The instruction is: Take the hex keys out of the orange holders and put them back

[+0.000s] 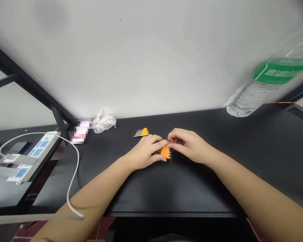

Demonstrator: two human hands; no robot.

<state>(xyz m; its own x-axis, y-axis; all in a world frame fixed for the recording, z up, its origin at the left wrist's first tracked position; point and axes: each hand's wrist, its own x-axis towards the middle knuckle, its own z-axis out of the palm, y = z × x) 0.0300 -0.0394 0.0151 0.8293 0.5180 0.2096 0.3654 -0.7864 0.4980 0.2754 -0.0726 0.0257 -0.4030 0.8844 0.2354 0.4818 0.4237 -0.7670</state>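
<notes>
My left hand (pixel 146 151) is closed on a hex key set, an orange holder (pixel 165 152) with several metal keys through it, just above the black table. Its thumb lies along the near edge and its fingers reach over the far edge. At the far corner of that holder, my right hand (pixel 187 145) is pinched shut, its fingertips touching or nearly touching the left fingers. Whatever sits in that pinch is hidden. A second hex key set (pixel 144 132) in a matching orange holder lies on the table just beyond my left hand.
A large water bottle (pixel 255 90) with a green label stands at the back right by the wall. Back left, a crumpled clear plastic bag (pixel 104 121) lies beside a blurred-out item (pixel 81 131). A white power strip (pixel 37 153) and a looping white cable (pixel 77 168) are on the left.
</notes>
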